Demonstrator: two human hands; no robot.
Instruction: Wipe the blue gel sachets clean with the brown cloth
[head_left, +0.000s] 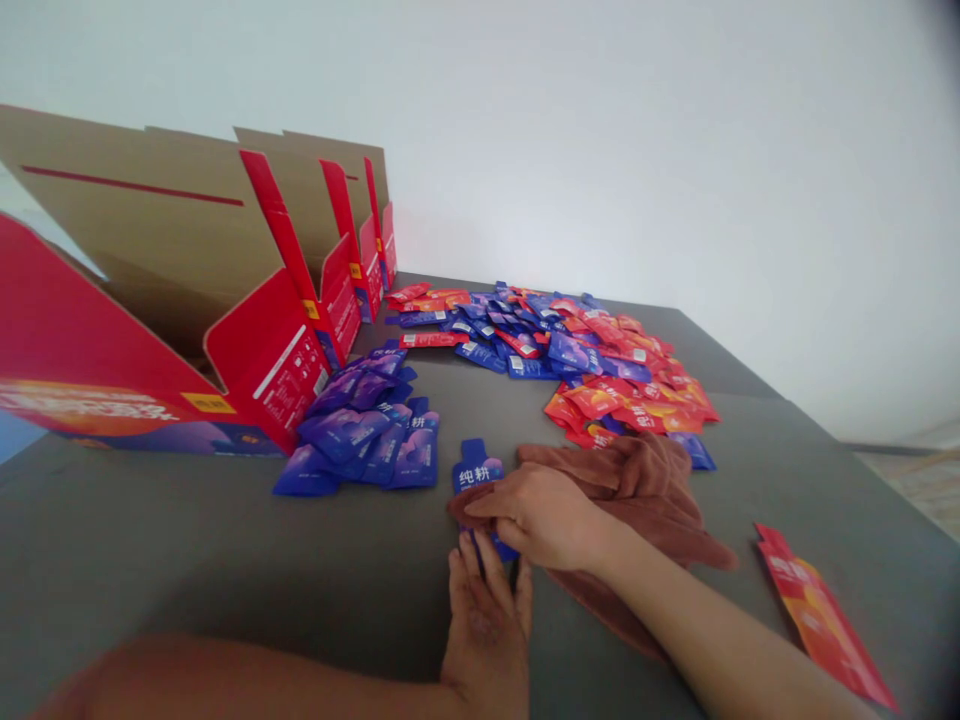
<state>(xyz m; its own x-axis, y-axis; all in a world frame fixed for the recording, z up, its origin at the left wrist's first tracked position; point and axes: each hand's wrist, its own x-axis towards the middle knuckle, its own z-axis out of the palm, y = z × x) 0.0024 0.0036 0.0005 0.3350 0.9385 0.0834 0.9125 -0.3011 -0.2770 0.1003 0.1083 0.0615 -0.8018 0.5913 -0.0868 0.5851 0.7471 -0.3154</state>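
Observation:
A single blue pouch (474,473) with white lettering lies flat on the grey table in front of me. My left hand (487,625) rests at its near edge, fingers stretched out over the bottom of the pouch and the thumb apart. Bunched under the fingers of my right hand (551,515) is a brown cloth (652,485), one corner of it pressed onto the middle of the pouch. The rest of the cloth trails rightward across the table, partly beneath my right forearm. The hands and cloth hide much of the pouch's lower half.
Left of the pouch is a heap of blue pouches (367,425), against open red cartons (281,370) standing in a row. Farther back spreads a pile of blue pouches (510,330) and red pouches (637,385). One red pouch (821,610) lies near the right table edge.

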